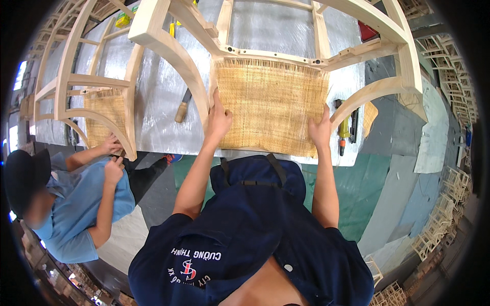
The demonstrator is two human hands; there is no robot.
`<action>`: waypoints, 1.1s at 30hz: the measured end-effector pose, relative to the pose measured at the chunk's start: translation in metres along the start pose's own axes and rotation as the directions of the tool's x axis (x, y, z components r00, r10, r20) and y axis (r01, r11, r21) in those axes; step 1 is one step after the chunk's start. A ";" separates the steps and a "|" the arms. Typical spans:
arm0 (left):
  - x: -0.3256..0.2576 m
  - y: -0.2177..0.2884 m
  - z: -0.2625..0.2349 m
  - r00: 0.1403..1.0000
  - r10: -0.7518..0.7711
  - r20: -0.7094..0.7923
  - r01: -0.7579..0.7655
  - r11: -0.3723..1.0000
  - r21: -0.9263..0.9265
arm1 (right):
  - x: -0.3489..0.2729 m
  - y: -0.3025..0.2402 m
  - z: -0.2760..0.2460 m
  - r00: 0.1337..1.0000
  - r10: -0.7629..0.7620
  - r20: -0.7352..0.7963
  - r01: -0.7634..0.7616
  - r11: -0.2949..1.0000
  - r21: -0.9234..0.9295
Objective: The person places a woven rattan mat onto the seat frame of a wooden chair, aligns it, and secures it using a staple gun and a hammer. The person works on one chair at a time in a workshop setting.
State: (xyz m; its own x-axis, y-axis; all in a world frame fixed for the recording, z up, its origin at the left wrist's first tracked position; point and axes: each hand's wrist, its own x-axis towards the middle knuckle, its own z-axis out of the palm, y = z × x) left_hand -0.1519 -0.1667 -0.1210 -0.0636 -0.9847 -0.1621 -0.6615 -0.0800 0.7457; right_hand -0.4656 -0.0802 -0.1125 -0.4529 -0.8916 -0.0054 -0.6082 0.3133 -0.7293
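A pale wooden chair frame (178,58) lies on the table in front of me, its curved parts reaching to both sides. Over its near section is a sheet of tan woven cane (270,104), with a frayed fringe along the far edge and a slightly wavy near edge. My left hand (218,121) grips the sheet's left side, one finger stretched along the edge and the others partly hidden. At the right side, my right hand (320,128) holds the opposite edge, its thumb side uppermost; some fingertips are out of sight beneath it.
On the plastic-covered table (158,115) lie a wooden-handled tool (181,109) and a yellow-green and black tool (344,127). At left, a co-worker (87,199) in light blue handles another chair frame (97,80) with cane. Stacked wooden frames (444,214) stand at right.
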 end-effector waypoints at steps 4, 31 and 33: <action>-0.007 0.001 0.001 0.995 0.091 -0.050 -0.092 0.996 -0.005 | -0.004 -0.006 -0.002 0.999 -0.025 -0.031 0.025 1.000 0.005; 0.016 -0.007 0.030 0.999 -0.034 0.024 0.019 0.886 0.464 | 0.007 0.002 0.018 0.984 0.177 0.011 -0.164 0.931 -0.327; 0.018 -0.009 0.034 0.991 -0.111 0.070 0.062 0.866 0.496 | 0.007 0.001 0.020 0.980 0.200 0.014 -0.183 0.920 -0.345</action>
State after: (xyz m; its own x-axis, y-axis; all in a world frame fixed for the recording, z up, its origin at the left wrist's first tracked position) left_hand -0.1723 -0.1781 -0.1526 -0.0420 -0.9565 -0.2888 -0.9473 -0.0537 0.3157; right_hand -0.4561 -0.0929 -0.1269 -0.5560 -0.8154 -0.1612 -0.7020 0.5646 -0.4342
